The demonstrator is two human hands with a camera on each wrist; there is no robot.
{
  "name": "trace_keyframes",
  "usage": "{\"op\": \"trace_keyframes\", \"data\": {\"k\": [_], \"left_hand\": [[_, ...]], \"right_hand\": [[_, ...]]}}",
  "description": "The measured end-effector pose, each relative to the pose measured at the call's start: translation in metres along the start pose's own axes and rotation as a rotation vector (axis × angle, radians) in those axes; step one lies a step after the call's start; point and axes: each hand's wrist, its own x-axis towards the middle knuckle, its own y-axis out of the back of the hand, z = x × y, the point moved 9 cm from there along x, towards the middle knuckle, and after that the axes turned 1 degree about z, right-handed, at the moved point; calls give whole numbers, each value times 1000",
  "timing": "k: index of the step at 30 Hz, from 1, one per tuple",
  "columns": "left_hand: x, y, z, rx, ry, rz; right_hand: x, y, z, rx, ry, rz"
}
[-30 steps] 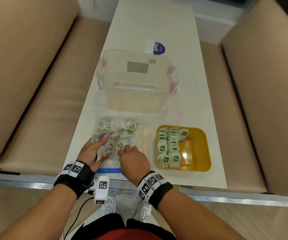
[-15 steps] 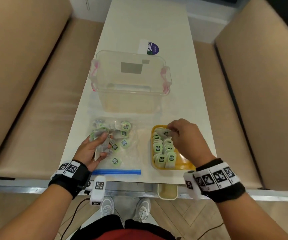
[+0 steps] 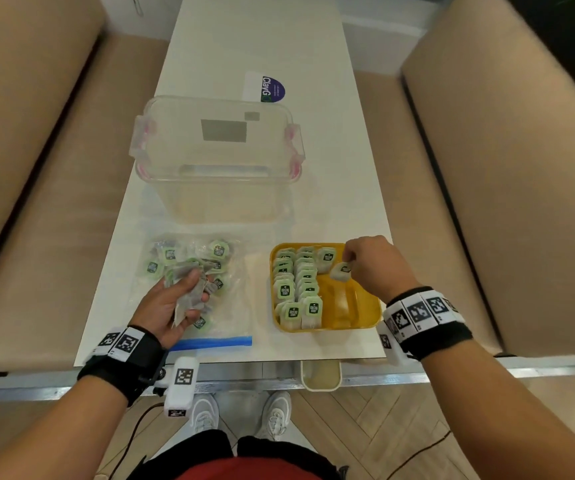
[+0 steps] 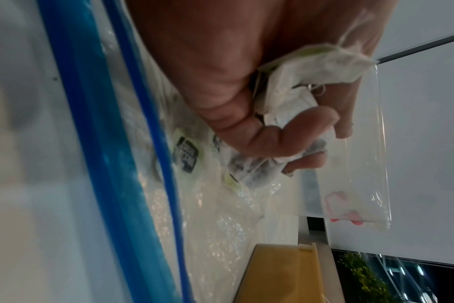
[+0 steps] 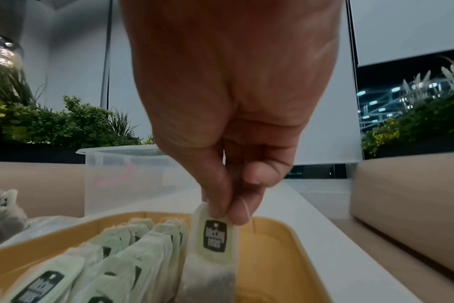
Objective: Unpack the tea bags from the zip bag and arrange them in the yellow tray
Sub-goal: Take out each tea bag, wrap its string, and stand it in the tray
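Head view: tea bags going into the yellow tray (image 3: 365,320).
Right hand (image 3: 376,265) pinches one tea bag (image 3: 339,271) above it; left hand (image 3: 168,303) clutches several tea bags (image 3: 187,292) over the zip bag (image 3: 234,306).

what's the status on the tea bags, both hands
Right hand pinches one tea bag over yellow tray. Left hand grips a bunch of tea bags above zip bag. Nothing in the way.

Overhead head view; close wrist views
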Motion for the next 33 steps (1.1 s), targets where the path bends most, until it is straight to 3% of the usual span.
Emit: {"op": "trace_keyframes", "data": {"k": [24, 29, 33], "left_hand": [[-4, 1, -6, 10, 10, -30], [-7, -1, -7, -30, 40, -14], [-8, -5, -8, -60, 49, -33]], "right_hand": [[22, -32, -17, 89, 38, 8], [20, -15, -14, 159, 19, 150], [-5, 8, -70, 301, 151, 245]]}}
